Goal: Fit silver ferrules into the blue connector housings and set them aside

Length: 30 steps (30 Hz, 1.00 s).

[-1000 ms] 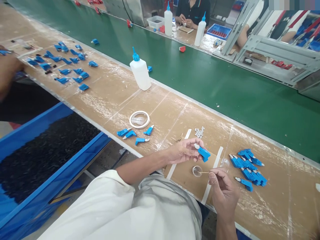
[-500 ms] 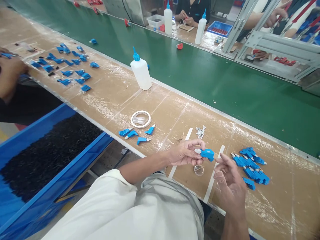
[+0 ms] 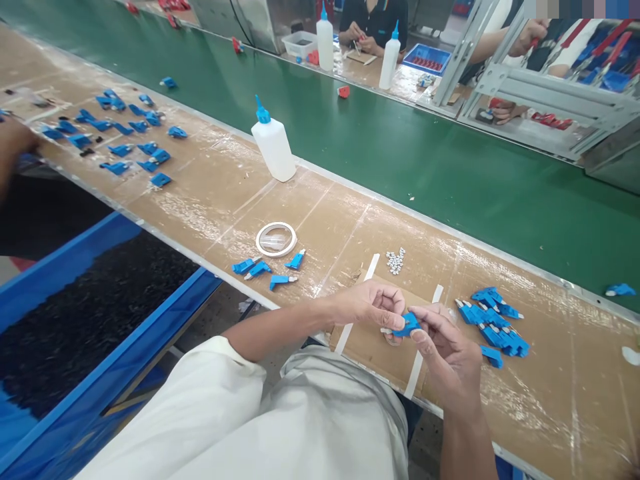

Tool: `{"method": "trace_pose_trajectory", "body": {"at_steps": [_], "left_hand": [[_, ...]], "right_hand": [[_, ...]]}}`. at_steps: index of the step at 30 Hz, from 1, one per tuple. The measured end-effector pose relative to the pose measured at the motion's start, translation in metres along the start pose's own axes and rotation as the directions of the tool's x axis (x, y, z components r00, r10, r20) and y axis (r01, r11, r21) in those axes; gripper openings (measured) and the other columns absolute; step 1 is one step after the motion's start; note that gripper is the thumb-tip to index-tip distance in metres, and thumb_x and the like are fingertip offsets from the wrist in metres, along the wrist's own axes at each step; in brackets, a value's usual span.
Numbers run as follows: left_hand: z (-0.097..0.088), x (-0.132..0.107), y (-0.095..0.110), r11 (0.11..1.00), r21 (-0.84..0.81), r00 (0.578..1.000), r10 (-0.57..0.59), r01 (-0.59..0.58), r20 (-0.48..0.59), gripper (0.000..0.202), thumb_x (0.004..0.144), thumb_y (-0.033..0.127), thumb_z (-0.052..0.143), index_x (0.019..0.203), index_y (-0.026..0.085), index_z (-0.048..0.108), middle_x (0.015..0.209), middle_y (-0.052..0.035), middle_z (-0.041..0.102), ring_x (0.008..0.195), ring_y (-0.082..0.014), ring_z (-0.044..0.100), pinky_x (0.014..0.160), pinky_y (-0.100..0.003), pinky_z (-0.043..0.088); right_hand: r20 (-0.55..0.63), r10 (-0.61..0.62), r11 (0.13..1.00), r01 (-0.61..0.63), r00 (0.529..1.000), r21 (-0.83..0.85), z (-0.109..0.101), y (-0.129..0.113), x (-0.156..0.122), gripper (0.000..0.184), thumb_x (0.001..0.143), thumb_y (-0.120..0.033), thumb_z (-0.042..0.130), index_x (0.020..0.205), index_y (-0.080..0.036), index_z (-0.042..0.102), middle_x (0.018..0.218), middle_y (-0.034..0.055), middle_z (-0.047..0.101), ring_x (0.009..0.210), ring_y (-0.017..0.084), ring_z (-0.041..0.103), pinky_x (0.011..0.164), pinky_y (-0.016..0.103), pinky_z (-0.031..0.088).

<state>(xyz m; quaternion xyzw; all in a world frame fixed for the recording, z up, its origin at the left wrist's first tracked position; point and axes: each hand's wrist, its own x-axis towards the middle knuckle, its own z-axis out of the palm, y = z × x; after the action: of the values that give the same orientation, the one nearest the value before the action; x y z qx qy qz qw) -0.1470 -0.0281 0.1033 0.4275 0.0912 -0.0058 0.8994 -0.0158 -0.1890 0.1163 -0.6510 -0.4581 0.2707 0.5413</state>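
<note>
A small blue plastic part [image 3: 410, 325] with a whitish tip is held low over the table between my two hands. My left hand [image 3: 373, 305] pinches its left end between thumb and fingers. At its right end, the thumb and forefinger of my right hand [image 3: 447, 347] close on the blue body. Just right of that hand lies a pile of similar blue parts [image 3: 500, 330]. Beyond my left hand sits a cluster of tiny white-grey pieces [image 3: 395, 261]. Several more blue parts [image 3: 259, 269] rest to the left, near a white ring [image 3: 258, 240] with a clear piece inside.
A white bottle with blue nozzle [image 3: 275, 150] stands near the green conveyor belt [image 3: 400, 160]. White tape strips [image 3: 371, 267] mark the table [image 3: 320, 220]. At left are scattered blue parts [image 3: 120, 151], a co-worker's hand [image 3: 15, 147] and a blue bin of black pieces [image 3: 107, 223].
My right hand, open and apart before, has moved left and taken the blue part's right end. The part has dropped slightly. A blue part now shows on the belt at far right.
</note>
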Motion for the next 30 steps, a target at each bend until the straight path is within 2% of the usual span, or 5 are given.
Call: {"method": "trace_pose_trajectory", "body": {"at_steps": [6,11,17,25,30], "left_hand": [[-0.008,0.004,0.0,0.981,-0.181,0.991,0.053,-0.074,-0.121,0.058,0.052,0.039,0.098,0.093,0.012,0.068,0.078,-0.0035,0.072,0.062,-0.0082,0.062,0.061,-0.019,0.044],[-0.019,0.006,-0.005,0.949,-0.295,0.981,0.057,-0.11,-0.185,0.054,0.058,0.032,0.096,0.102,0.008,0.074,0.08,-0.0056,0.071,0.066,-0.0069,0.06,0.062,-0.016,0.045],[-0.025,0.008,-0.013,0.928,-0.358,0.98,0.032,-0.103,-0.197,0.049,0.06,0.031,0.096,0.096,0.004,0.074,0.076,-0.0049,0.068,0.062,-0.0047,0.058,0.061,-0.012,0.046],[-0.031,0.004,-0.015,0.916,-0.377,0.966,0.039,-0.137,-0.255,0.031,0.068,0.021,0.09,0.089,0.006,0.074,0.075,-0.0051,0.068,0.061,-0.0053,0.06,0.06,-0.012,0.048],[-0.03,0.005,-0.016,0.928,-0.352,0.955,0.016,-0.124,-0.295,0.027,0.074,0.016,0.085,0.096,0.005,0.075,0.077,-0.0065,0.07,0.062,-0.006,0.062,0.064,-0.014,0.049]], "right_hand": [[-0.203,0.051,0.979,-0.089,0.978,-0.186,-0.017,0.022,-0.016,0.042,0.087,-0.047,0.071,0.123,-0.024,0.07,0.095,0.0055,0.062,0.078,0.018,0.06,0.067,0.031,0.053],[-0.134,0.185,0.932,-0.217,0.974,-0.29,-0.006,0.043,-0.026,0.034,0.084,-0.052,0.071,0.098,-0.021,0.076,0.083,0.0037,0.064,0.069,0.017,0.06,0.066,0.032,0.052],[-0.144,0.159,0.952,-0.19,0.977,-0.24,0.013,0.048,-0.017,0.033,0.085,-0.051,0.069,0.09,-0.019,0.077,0.078,0.0033,0.064,0.063,0.015,0.055,0.059,0.03,0.049],[-0.05,-0.117,0.911,0.087,0.992,-0.403,0.006,0.039,-0.02,0.015,0.094,-0.031,0.065,0.09,-0.022,0.076,0.075,0.0007,0.063,0.059,0.013,0.055,0.052,0.026,0.044],[0.078,-0.393,0.767,0.373,0.916,-0.523,0.003,0.02,-0.024,0.019,0.093,-0.009,0.062,0.104,-0.023,0.07,0.082,0.0029,0.067,0.071,0.015,0.062,0.064,0.027,0.05]]}}
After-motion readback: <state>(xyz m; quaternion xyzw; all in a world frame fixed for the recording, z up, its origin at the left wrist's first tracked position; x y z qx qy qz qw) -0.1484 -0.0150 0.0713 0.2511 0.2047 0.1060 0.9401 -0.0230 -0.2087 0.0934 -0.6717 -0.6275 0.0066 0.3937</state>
